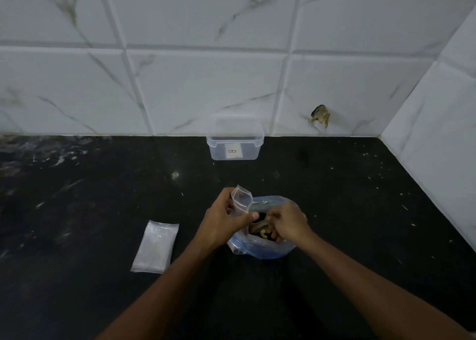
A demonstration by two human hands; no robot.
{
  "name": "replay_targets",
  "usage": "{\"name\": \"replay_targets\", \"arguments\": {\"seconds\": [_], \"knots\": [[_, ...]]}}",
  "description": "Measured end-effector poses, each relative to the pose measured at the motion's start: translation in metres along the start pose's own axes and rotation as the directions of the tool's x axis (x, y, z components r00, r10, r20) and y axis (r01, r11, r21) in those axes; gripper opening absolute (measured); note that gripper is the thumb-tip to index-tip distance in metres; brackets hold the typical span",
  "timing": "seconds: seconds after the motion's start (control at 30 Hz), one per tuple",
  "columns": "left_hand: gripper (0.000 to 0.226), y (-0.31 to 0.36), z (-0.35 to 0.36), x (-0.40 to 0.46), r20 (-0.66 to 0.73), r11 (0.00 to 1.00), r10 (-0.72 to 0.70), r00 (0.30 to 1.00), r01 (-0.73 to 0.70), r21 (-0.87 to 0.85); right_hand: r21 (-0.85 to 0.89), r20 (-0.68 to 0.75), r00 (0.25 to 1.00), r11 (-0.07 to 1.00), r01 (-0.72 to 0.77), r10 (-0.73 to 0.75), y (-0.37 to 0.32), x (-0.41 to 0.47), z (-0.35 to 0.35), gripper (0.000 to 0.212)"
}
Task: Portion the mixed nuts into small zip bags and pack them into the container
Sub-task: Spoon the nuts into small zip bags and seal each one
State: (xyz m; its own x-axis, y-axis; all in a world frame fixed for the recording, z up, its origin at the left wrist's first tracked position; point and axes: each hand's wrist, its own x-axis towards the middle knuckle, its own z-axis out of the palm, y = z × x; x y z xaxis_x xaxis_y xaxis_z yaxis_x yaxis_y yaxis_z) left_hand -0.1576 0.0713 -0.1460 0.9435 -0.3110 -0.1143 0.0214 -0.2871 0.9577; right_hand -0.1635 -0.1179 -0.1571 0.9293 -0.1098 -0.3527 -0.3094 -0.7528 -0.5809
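Just below the middle of the frame, the person's left hand point(223, 219) has its fingers and thumb curled round a small zip bag point(241, 201), pinching it upright so its clear top sticks up above the knuckles. The bag looks thin and see-through; whether anything is in it I cannot tell from here. Right beside it, the right hand point(287, 223) is dipped into the mouth of a larger plastic bag point(262, 247), fingers curled downward among the mixed nuts point(264, 233). The fingertips are buried, so whether they have actually pinched any nuts is not clear. Of the nuts, only a small patch shows between the two hands: pale curved pieces and darker ones.

The larger bag sits on the black countertop point(103, 185), clear with a bluish tint along its lower edge, its sides crumpled and bulging round the right hand. The two hands are nearly touching over its opening.

At lower left of the frame, well apart from the hands, a flat stack of spare zip bags point(155, 245) lies on the counter. Toward the upper centre, against the white marble-veined tiled wall point(180, 81), stands the clear container point(235, 139), lid off, with a small white label visible through its front. To the right of it, a chipped spot point(320, 115) marks the tile.
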Motion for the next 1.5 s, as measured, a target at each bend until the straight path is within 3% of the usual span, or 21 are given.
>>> {"name": "replay_targets", "arguments": {"seconds": [0.23, 0.4, 0.7, 0.83, 0.93, 1.07, 1.17, 1.23, 1.3, 1.4, 1.5], "knots": [[0.050, 0.004, -0.005, -0.003, -0.035, 1.000, 0.012, 0.999, -0.012, -0.001, 0.240, 0.045, 0.990, 0.961, -0.138, 0.131, 0.001, -0.007, -0.025, 0.017], [0.057, 0.011, -0.008, -0.005, -0.042, 0.999, 0.047, 0.998, -0.047, 0.011, 0.428, 0.171, 0.968, 0.871, -0.241, 0.184, 0.007, -0.017, -0.060, 0.016], [0.060, 0.023, 0.002, -0.002, -0.049, 0.991, 0.104, 0.993, -0.099, 0.086, 0.495, 0.031, 0.993, 0.861, -0.116, 0.116, -0.035, -0.046, -0.137, 0.017], [0.060, 0.031, 0.009, 0.003, -0.027, 0.991, 0.098, 0.995, -0.096, 0.096, 0.361, -0.055, 0.998, 0.932, 0.038, -0.019, -0.058, -0.056, -0.144, 0.015], [0.057, 0.033, 0.014, 0.004, -0.025, 0.992, 0.096, 0.995, -0.094, 0.081, -0.028, -0.177, 0.964, 0.980, 0.196, -0.198, -0.074, -0.066, -0.128, 0.013], [0.053, 0.033, 0.019, 0.004, -0.038, 0.994, 0.092, 0.995, -0.090, 0.057, -0.511, -0.107, 0.893, 0.795, 0.327, -0.437, -0.091, -0.080, -0.101, 0.010], [0.053, 0.033, 0.019, 0.005, -0.061, 0.996, 0.087, 0.994, -0.085, 0.036, -0.700, -0.030, 0.785, 0.574, 0.425, -0.618, -0.087, -0.084, -0.082, 0.024], [0.054, 0.031, 0.019, 0.005, -0.063, 0.996, 0.084, 0.994, -0.082, 0.033, -0.704, -0.046, 0.720, 0.534, 0.469, -0.693, -0.084, -0.087, -0.080, 0.037], [0.055, 0.029, 0.018, 0.006, -0.063, 0.997, 0.078, 0.995, -0.076, 0.033, -0.659, -0.076, 0.697, 0.561, 0.501, -0.713, -0.086, -0.089, -0.082, 0.034], [0.055, 0.027, 0.015, 0.005, -0.065, 0.998, 0.063, 0.996, -0.061, 0.032, -0.536, -0.141, 0.781, 0.710, 0.457, -0.609, -0.092, -0.090, -0.103, 0.008], [0.053, 0.024, 0.006, 0.001, -0.057, 0.999, 0.048, 0.997, -0.048, 0.009, -0.270, -0.293, 0.835, 0.878, 0.395, -0.465, -0.079, -0.081, -0.128, 0.012]]}}
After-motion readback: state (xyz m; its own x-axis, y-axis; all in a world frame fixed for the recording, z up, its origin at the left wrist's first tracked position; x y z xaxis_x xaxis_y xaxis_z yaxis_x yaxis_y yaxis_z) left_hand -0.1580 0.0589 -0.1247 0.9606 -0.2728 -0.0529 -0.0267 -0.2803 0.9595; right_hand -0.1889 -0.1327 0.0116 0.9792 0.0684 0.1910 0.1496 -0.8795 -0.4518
